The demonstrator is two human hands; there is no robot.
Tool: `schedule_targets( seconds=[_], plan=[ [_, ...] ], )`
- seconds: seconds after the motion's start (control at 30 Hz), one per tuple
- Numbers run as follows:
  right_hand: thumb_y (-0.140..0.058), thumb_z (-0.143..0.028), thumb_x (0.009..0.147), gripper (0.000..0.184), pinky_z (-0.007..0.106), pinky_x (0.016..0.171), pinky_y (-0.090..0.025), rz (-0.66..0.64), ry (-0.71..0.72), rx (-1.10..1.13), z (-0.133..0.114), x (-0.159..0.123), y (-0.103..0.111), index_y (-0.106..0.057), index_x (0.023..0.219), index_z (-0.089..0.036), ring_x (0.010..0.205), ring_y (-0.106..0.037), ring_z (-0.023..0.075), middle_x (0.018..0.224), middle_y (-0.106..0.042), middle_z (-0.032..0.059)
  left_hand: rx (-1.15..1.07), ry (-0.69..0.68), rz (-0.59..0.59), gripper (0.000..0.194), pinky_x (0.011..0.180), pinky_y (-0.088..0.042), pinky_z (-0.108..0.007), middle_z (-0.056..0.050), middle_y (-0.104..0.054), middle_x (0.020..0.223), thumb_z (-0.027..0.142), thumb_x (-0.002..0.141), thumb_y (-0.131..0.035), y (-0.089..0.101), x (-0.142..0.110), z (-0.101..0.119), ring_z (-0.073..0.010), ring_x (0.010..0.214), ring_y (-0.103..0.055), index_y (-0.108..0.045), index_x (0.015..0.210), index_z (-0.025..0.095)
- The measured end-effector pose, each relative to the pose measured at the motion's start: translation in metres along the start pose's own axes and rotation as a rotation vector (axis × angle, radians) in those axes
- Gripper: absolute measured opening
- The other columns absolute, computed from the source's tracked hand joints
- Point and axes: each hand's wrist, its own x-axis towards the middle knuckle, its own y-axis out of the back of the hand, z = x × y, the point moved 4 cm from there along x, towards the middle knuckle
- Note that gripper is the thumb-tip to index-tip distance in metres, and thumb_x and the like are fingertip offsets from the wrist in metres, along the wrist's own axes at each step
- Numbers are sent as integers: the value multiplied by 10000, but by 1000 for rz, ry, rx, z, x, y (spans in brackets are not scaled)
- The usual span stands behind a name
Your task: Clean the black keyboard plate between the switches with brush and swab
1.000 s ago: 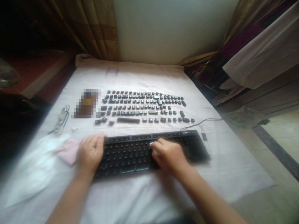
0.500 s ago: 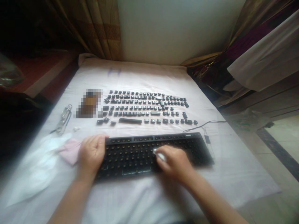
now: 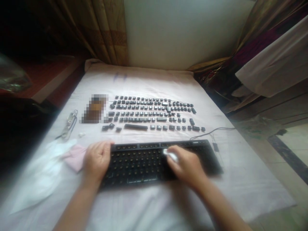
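A black keyboard [image 3: 139,163], stripped of its keycaps, lies on the pale cloth in front of me. My left hand [image 3: 98,160] is closed around its left end. Over the right-middle part of the key bed, my right hand [image 3: 185,163] is closed on a small white wad [image 3: 172,155], perhaps cotton or tissue, its tip against the keyboard. Behind the keyboard, the loose black keycaps [image 3: 144,107] stand in rows, with the long space bar [image 3: 136,126] in the nearest row.
To the left are a blurred-out brown item [image 3: 95,109], a pair of glasses [image 3: 69,123], a white scrap [image 3: 81,134], a pink cloth [image 3: 75,157] and a white bag or cloth [image 3: 45,173]. A cable [image 3: 211,131] runs off the right edge of the bed-like surface.
My right hand has slid the white wad a little to the right along the keyboard. My left hand keeps its hold on the left end. The view has shifted slightly.
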Motion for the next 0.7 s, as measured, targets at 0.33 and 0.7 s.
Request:
schedule_targets(
  seconds=[0.33,0.7],
  plan=[
    [-572,-185,844,222,231,582,-399,-117,88,-227,-10,-2,-13,-732,984,-247,695,-689,160,861,-747,23,1,25,-5,432,827,-492,-387,-83,-757,877,379,971,-333,-1,0,-1,-263,857,-662,-714,859,208],
    [-588,-174,802,176,244,571,-391,-117,85,-317,-17,-8,-11,-720,910,-219,685,-684,176,840,-750,49,1,13,-2,421,829,-487,-377,-79,-757,868,373,966,-340,0,0,-1,-254,837,-663,-709,843,212]
  ],
)
